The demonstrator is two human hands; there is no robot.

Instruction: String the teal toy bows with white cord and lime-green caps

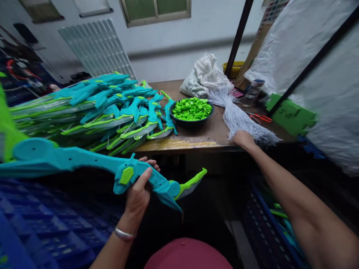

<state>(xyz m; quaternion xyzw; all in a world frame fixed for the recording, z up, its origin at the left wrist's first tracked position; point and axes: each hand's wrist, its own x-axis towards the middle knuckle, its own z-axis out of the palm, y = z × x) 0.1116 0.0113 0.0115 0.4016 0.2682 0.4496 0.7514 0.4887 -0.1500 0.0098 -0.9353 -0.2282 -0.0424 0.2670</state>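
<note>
A teal and lime-green toy bow point(92, 158) spans the lower left, slanting down to the right. My left hand point(141, 185) is closed around its middle grip, thumb on top, beside a lime hexagonal piece. Over at the table's front edge, my right hand point(243, 140) has its fingers curled together at the lower ends of a bundle of white strings point(239, 116). Its fingertips are partly hidden among the strings. Between the hands, farther back, a black bowl point(192, 124) holds many small lime-green plastic pieces point(192, 108).
Many similar toy bows point(117, 106) are heaped on the left of the wooden table point(210, 136). Orange-handled scissors point(262, 118), a white sack point(206, 73) and a green foam piece point(291, 116) lie at the right. Blue crates point(50, 224) stand below on both sides.
</note>
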